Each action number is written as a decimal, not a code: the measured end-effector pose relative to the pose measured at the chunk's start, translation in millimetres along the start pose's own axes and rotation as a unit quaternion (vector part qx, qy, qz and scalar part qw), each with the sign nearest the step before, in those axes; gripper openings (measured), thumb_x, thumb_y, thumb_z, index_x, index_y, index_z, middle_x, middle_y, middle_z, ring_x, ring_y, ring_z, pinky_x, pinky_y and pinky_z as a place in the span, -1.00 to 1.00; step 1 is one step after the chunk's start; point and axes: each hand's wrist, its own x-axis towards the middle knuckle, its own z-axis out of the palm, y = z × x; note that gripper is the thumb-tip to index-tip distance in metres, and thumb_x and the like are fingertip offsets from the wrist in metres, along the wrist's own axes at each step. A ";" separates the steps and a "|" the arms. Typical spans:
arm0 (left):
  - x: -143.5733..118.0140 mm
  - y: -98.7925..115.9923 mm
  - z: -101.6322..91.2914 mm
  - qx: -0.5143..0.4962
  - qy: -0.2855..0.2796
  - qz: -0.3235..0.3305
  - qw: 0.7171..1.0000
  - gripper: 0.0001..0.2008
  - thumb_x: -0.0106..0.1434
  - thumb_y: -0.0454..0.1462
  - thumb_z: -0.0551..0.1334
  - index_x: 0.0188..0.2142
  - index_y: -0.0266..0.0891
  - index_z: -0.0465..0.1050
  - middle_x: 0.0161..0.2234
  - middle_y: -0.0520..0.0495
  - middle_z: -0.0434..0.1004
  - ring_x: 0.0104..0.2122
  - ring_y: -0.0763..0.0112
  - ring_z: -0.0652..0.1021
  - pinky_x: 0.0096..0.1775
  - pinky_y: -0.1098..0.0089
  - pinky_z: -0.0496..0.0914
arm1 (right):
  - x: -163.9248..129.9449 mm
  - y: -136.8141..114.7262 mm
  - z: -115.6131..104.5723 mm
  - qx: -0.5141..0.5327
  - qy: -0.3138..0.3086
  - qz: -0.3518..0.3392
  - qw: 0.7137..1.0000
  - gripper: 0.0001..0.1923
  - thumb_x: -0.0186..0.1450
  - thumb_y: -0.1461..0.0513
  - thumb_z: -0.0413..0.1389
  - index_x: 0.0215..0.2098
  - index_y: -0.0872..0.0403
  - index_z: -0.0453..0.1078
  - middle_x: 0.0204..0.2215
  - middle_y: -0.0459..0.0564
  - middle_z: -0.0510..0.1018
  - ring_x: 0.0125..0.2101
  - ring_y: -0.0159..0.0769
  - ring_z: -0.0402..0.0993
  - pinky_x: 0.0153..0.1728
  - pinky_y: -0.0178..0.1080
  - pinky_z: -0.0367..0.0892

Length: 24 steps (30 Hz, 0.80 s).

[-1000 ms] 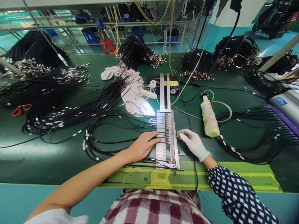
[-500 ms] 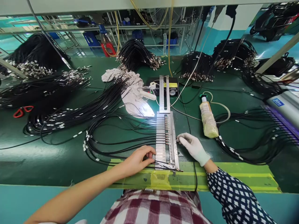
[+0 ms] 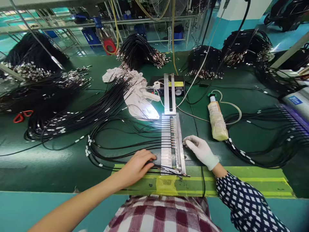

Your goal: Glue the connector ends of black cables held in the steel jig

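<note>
Hands at a metal cable rack on a green workbench.

Red scissors [image 3: 22, 116] lie far left beside heaps of black cables [image 3: 72, 119]; a white cloth [image 3: 135, 96] sits further in. The bare left hand [image 3: 137, 166] lies curled over the cable ends by the near left edge of the metal rack [image 3: 173, 145], fingers bent down onto them, though whether it pinches one I cannot tell. The gloved right hand [image 3: 201, 150] rests just right of the rack, fingers loosely curled, fingertips touching its edge, holding nothing. A wrapped bottle [image 3: 217, 122] lies beyond, near more cables.
</note>
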 end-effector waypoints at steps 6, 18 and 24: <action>20.8 13.5 11.6 -0.138 -0.011 -0.023 0.990 -0.95 0.28 -0.36 0.17 -0.32 -0.21 0.39 -0.33 0.01 0.39 -0.30 0.40 0.40 -0.24 0.43 0.31 | -0.6 0.2 0.8 0.021 0.007 0.014 1.000 -0.69 0.32 -0.01 0.11 -0.23 0.07 0.45 -0.31 -0.01 0.56 -0.30 -0.26 0.45 -0.20 -0.23 0.36; 39.3 -15.8 1.7 0.095 0.055 0.096 0.989 -0.67 0.42 -0.33 -0.03 0.00 -0.20 0.47 -0.32 -0.05 0.36 -0.35 0.42 0.44 -0.30 0.46 0.34 | -0.6 -7.1 0.5 0.013 0.002 0.008 1.000 -0.68 0.32 0.00 0.08 -0.24 0.08 0.45 -0.33 0.00 0.54 -0.32 -0.26 0.43 -0.22 -0.24 0.35; 40.3 -15.2 -6.4 0.169 0.060 0.164 0.970 -0.62 0.37 -0.41 -0.04 0.01 -0.20 0.47 -0.34 -0.05 0.35 -0.40 0.44 0.40 -0.36 0.49 0.31 | -0.4 -12.0 1.0 0.007 0.003 0.010 1.000 -0.68 0.32 0.00 0.08 -0.25 0.09 0.45 -0.34 0.00 0.54 -0.32 -0.26 0.43 -0.22 -0.24 0.35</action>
